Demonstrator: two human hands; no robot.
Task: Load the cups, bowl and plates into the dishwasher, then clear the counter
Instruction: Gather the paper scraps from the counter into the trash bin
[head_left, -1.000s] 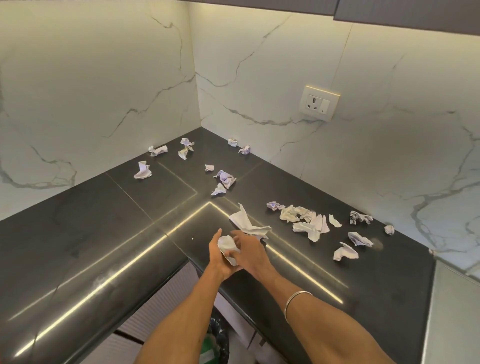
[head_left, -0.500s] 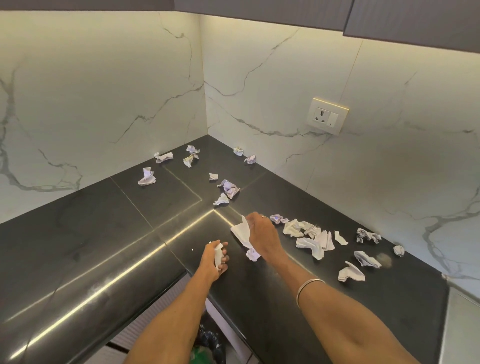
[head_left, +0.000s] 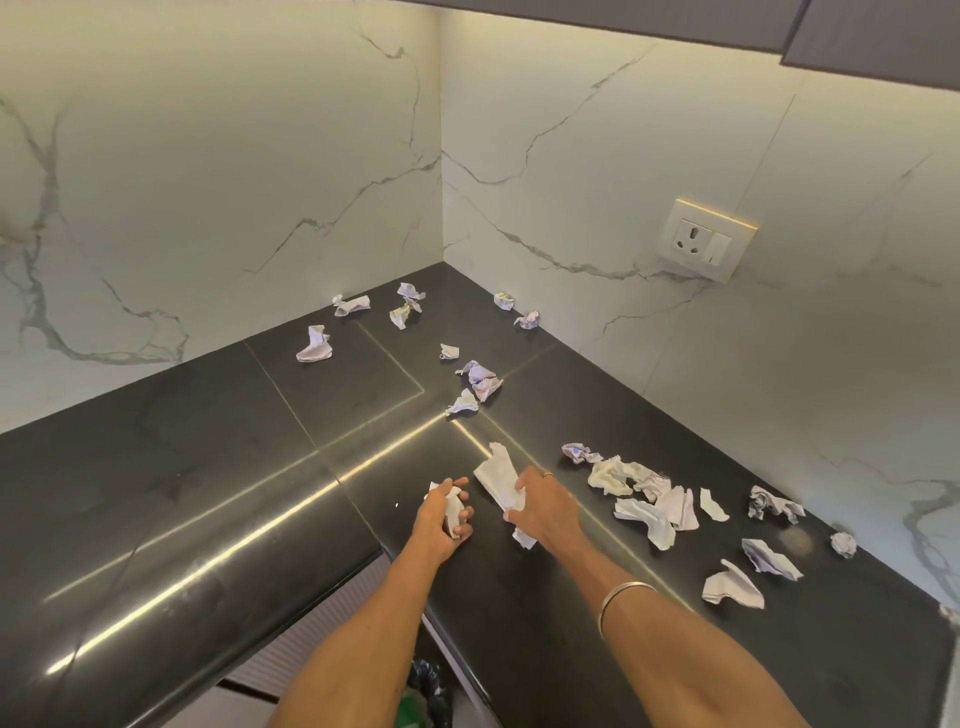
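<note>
Left hand (head_left: 441, 522) fingers curled around 1 crumpled paper wad (head_left: 453, 512), right hand (head_left: 543, 512) pinching flat paper scrap (head_left: 497, 480); best lift scrap clear off black countertop (head_left: 182, 467), then sweep nearer scraps together.

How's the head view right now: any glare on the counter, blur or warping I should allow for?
Head view: bright streaks of reflected strip light run across the glossy black counter, passing close to the left hand and right hand; the white paper scraps stand out sharply against it; wide-angle warping bends the counter's front edge and the wall lines; the arms at the bottom look slightly soft.
</note>
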